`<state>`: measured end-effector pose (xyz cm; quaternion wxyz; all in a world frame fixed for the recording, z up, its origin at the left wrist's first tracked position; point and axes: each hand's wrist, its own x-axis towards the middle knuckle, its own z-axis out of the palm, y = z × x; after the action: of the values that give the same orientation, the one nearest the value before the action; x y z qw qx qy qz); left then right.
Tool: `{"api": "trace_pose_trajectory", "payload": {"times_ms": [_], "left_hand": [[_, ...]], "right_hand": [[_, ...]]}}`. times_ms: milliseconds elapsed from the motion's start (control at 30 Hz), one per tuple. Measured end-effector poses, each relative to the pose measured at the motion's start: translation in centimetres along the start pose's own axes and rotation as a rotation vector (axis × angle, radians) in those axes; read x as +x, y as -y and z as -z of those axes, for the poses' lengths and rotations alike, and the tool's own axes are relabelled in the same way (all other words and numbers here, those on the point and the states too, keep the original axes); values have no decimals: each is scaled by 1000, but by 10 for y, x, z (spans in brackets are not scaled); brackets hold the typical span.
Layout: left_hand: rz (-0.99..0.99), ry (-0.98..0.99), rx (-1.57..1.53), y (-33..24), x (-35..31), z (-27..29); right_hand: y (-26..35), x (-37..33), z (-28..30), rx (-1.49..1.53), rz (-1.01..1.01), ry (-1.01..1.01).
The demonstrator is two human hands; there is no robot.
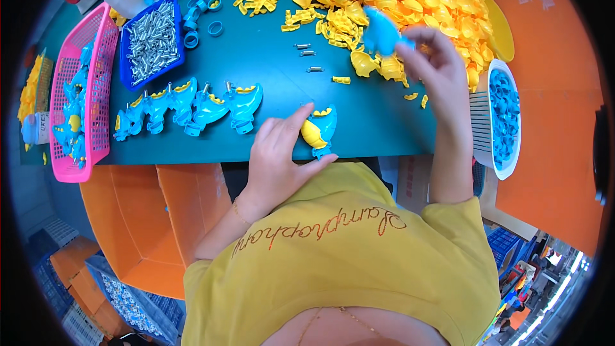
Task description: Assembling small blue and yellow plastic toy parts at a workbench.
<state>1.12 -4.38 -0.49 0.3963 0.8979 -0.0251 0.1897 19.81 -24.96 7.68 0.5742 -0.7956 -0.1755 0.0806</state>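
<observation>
A blue plastic shell half with yellow pieces set in it (327,127) lies on the table's near edge. My left hand (275,154) holds it from the left, index finger at its top and thumb at its lower end. Raised over the far right, my right hand (439,57) grips a separate blue shell half (380,32) between thumb and fingers, slightly blurred. Beneath and behind it spreads a heap of yellow plastic shells (423,3). To the left of my left hand stands a row of several blue shell pieces (245,106) with yellow toothed strips and metal springs.
Three loose springs (309,53) lie mid-table. A blue tray of springs (123,57), a pink basket of blue parts (97,99) and scattered blue rings (216,28) are at left. A white basket of blue parts (480,125) stands right. Orange bins (131,218) sit below the table.
</observation>
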Motion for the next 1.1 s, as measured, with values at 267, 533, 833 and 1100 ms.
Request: {"api": "trace_pose_trajectory", "payload": {"times_ms": [267, 533, 833, 1100], "left_hand": [[26, 41, 30, -4, 3, 1], [73, 81, -14, -4, 5, 6], [78, 71, -29, -4, 5, 5], [85, 65, -72, -1, 5, 2]], "right_hand": [[-43, -108, -17, 94, -425, 119], [-31, -71, -3, -429, 232, 465], [-30, -74, -28, -14, 193, 455], [-36, -74, -47, -258, 408, 454]]}}
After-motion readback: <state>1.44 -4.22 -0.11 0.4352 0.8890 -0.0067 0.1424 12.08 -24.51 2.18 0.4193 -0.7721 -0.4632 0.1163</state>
